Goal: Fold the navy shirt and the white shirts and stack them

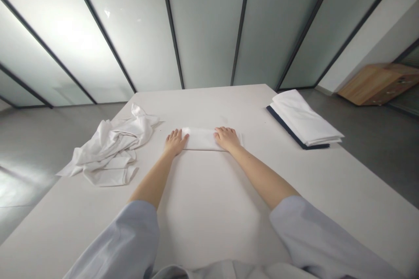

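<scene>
A white cloth (201,139), folded into a flat narrow strip, lies across the middle of the table in front of me. My left hand (176,142) rests flat on its left end, fingers stretched forward and thumb pointing inward. On the right part of the strip lies my right hand (227,138), palm down with its fingers extended. Both hands press on the cloth from above and neither grips it. The cloth's right end shows a little past my right hand; its left end is covered by my left hand.
A crumpled heap of white cloth (113,141) lies on the table's left side, reaching the edge. At the right, folded white cloths (304,115) are stacked on a dark flat piece (284,127). The pale table (209,200) faces frosted glass panels; a wooden cabinet (376,83) stands beyond.
</scene>
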Available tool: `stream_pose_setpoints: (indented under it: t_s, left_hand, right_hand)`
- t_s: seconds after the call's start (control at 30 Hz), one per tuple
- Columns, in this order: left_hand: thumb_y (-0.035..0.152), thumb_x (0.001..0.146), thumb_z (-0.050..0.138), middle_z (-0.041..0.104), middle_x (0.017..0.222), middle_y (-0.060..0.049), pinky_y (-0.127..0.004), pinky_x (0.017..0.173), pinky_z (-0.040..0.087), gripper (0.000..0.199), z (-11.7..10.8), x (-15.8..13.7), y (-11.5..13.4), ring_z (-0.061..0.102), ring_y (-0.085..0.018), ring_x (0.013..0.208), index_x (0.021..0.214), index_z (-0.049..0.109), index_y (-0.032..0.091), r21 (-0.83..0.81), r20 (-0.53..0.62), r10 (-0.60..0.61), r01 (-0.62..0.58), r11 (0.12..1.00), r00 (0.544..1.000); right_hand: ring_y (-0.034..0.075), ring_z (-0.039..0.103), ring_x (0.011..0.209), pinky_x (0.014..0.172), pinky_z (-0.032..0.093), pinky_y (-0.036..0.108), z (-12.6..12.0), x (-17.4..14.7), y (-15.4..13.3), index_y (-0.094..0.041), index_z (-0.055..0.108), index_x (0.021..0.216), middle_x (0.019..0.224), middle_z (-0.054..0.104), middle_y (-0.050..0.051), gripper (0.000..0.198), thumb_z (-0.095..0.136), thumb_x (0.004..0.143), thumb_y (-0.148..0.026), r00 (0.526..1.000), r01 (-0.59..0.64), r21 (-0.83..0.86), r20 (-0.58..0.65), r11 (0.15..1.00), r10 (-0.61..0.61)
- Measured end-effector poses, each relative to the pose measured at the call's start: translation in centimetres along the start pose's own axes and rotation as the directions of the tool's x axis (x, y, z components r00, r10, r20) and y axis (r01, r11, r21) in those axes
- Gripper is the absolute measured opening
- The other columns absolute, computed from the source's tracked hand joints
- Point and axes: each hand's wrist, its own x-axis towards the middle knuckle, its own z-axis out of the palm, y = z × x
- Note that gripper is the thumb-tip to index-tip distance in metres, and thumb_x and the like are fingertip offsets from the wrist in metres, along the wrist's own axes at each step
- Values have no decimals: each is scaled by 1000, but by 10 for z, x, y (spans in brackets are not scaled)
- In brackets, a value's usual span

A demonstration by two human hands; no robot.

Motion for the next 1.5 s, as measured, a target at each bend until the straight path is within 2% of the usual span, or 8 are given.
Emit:
stream_pose_setpoints:
  t_s: [0.27,0.4,0.57,0.7,1.0,1.13,1.27,1.5]
  left_hand:
    - [50,97,12,26,158,-5,-44,119,18,63,-4,-8,6,19,-22,147,147,40,22,-121,80,-97,107,987,992]
    - [51,97,14,28,158,-5,-48,118,18,62,-3,-16,12,20,-24,147,143,45,25,-119,66,-120,127,985,991]
    - [52,96,12,32,157,-7,-52,117,19,63,-6,-19,25,23,-26,146,140,49,25,-134,28,-175,177,975,984]
    - [53,96,13,35,155,-7,-51,116,21,62,-6,-22,27,26,-26,145,138,51,25,-122,-11,-158,155,980,987]
    - [50,97,16,41,151,-8,-50,114,27,59,-4,-22,21,33,-26,142,134,55,25,-121,-52,-146,138,983,988]
    - [49,97,18,43,150,-7,-49,115,25,58,-6,-25,23,33,-26,141,132,57,24,-145,-61,-141,131,981,988]
    - [48,97,20,41,151,-8,-49,116,23,57,-7,-27,24,31,-26,142,133,55,22,-158,-62,-143,131,979,988]
    - [49,96,19,42,151,-9,-50,116,22,60,-4,-24,20,30,-27,143,135,54,20,-180,-57,-146,134,975,988]
  right_hand:
    - [32,50,119,96,37,44,-19,-20,40,-17,58,124,129,58,18,52,33,96,-51,975,-219,-67,32,974,221]
    - [33,56,114,92,42,41,-35,-21,59,-17,60,121,121,63,18,69,44,83,-72,942,-257,-42,213,966,260]
    - [27,65,100,78,47,31,-44,-11,63,-17,66,111,116,68,14,56,61,77,-62,872,-213,172,477,962,108]
    - [24,68,86,68,49,28,-43,-11,55,-16,69,103,104,72,11,42,65,79,-50,836,-230,267,547,936,50]
    - [26,65,102,82,49,31,-55,-14,62,-15,63,117,119,68,14,39,61,85,-39,888,-217,243,451,945,88]
    - [28,61,113,88,46,33,-53,-20,96,-13,58,124,128,61,18,42,50,92,-40,890,-338,114,362,934,277]
    - [29,61,113,90,45,37,-54,-32,140,-8,56,122,119,64,23,49,29,100,-42,861,-474,-79,166,877,481]
    - [29,65,104,83,46,36,-90,-46,181,-11,56,118,109,68,22,48,28,100,-46,886,-449,-228,9,864,463]
